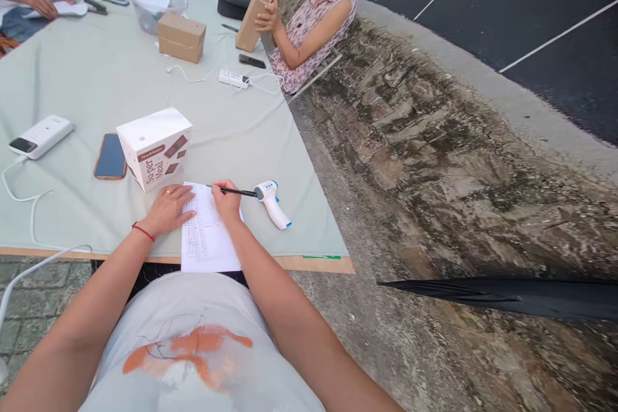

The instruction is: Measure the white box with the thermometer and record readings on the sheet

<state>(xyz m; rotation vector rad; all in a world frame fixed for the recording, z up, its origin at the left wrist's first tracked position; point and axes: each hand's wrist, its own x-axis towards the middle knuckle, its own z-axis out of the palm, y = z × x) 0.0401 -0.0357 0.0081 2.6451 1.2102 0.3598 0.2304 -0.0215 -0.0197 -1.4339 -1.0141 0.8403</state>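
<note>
The right hand (226,199) was clamped on a pen (244,191) over the paper (211,241), at the near edge of the table (313,232); the left hand (168,209) lay spread across the paper's left side.

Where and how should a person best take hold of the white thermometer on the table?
Grip the thermometer by its slim handle, probably from the near right side: it points toward the near table edge, while the pen sits close to its head.
</note>
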